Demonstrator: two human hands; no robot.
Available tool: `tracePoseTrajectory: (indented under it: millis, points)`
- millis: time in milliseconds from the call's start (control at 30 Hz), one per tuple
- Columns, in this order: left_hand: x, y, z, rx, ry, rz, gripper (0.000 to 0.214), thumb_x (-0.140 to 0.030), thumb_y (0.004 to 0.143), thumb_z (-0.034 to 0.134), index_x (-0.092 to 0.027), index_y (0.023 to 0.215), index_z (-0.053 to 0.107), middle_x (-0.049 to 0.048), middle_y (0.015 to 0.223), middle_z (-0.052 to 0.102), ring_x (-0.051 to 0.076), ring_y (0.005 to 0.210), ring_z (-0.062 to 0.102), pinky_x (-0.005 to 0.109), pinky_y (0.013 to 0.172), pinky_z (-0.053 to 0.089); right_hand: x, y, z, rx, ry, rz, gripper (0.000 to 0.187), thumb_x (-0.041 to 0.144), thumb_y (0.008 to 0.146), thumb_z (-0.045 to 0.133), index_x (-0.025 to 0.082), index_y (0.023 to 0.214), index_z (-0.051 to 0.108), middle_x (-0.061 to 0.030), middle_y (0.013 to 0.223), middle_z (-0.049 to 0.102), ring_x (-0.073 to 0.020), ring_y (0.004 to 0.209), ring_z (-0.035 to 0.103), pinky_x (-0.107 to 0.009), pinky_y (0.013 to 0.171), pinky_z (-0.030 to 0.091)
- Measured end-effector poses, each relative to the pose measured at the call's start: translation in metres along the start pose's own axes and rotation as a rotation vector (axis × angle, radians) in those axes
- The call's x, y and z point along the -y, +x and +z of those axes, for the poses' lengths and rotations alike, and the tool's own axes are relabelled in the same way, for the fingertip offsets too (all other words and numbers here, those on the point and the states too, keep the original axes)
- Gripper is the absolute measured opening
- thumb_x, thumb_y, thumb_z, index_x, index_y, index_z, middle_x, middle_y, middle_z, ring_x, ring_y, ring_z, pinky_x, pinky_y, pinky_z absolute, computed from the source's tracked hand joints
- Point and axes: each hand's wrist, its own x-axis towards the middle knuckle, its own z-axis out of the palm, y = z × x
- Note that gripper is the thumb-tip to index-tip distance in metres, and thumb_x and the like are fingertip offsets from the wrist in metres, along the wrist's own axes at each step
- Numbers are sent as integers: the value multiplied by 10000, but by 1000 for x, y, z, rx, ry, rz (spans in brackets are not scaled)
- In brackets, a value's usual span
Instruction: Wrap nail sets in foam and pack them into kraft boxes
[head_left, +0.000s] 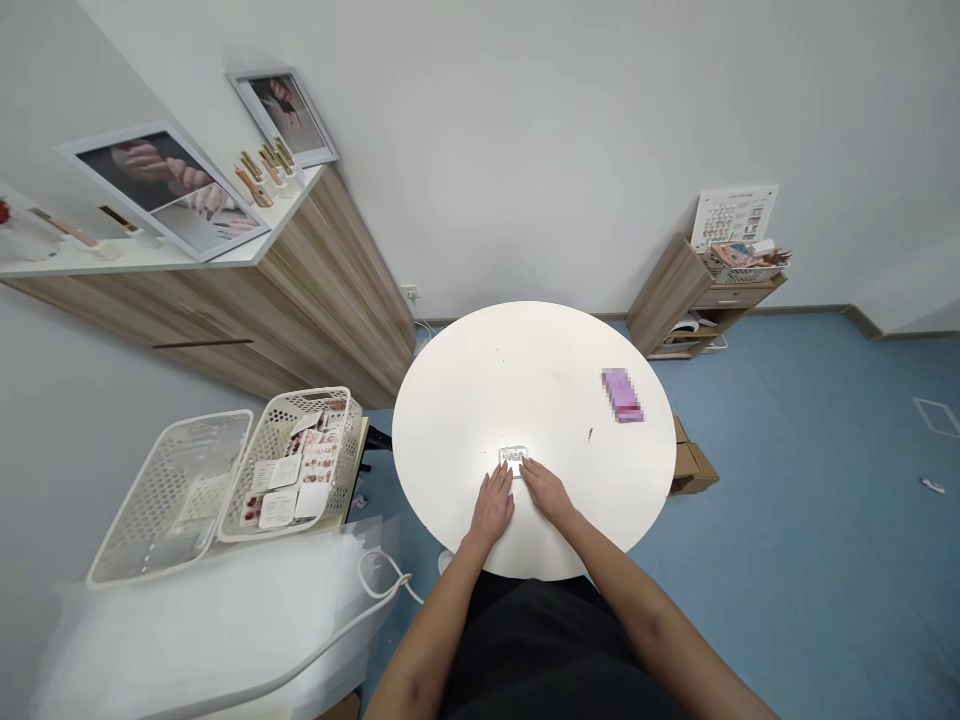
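A small clear flat box [514, 456] with pale shapes in a row inside lies on the round white table [450, 380], close to its front. The shapes are too small to tell apart. My left hand [493, 504] rests flat, its outstretched fingers touching the box's lower left edge. From the other side, my right hand [547, 489] reaches in with extended fingers, the tips at the box's right edge. Neither hand is wrapped around the box. Under the fingers, the box's lower part is partly hidden.
A blurred purple item [622, 395] and a small dark mark lie on the table's right side. To the left stand white baskets [247, 480], one holding cards. A wooden cabinet [330, 270], a small shelf unit [675, 290] and a cardboard box [691, 462] surround the table.
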Motion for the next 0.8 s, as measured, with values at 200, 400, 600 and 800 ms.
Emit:
tracePoseTrajectory:
  millis: [200,400,600,800]
  points:
    - [-2,-8,9,-30,43,27,619,-153,922,338,-161,1528,208,123,1589,252,245,1481,180,502,1178,228,-7,-10,10,1,-39,-87,576,29,887,327,169,1432,447,-96,1485,451,-206,1390,399,-457,1132,396]
    - [1,-10,14,-55,66,48,627,-153,944,304,-167,1546,130,121,1596,228,236,1483,169,494,1177,239,-8,-15,13,11,-86,-116,664,-15,840,343,165,1479,369,-109,1523,387,-214,1418,347,-454,1133,394]
    - [4,-12,15,-50,98,56,636,-149,940,308,-182,1549,128,108,1595,233,235,1482,177,508,1193,191,-7,-16,12,26,-146,-123,643,7,864,340,179,1483,366,-108,1514,405,-228,1412,360,-476,1136,369]
    - [2,8,7,-52,78,27,616,-238,962,339,-195,1547,152,114,1598,225,250,1481,183,521,1192,169,-10,0,13,40,-174,-94,586,122,918,365,150,1502,326,-119,1553,331,-254,1450,275,-487,1162,312]
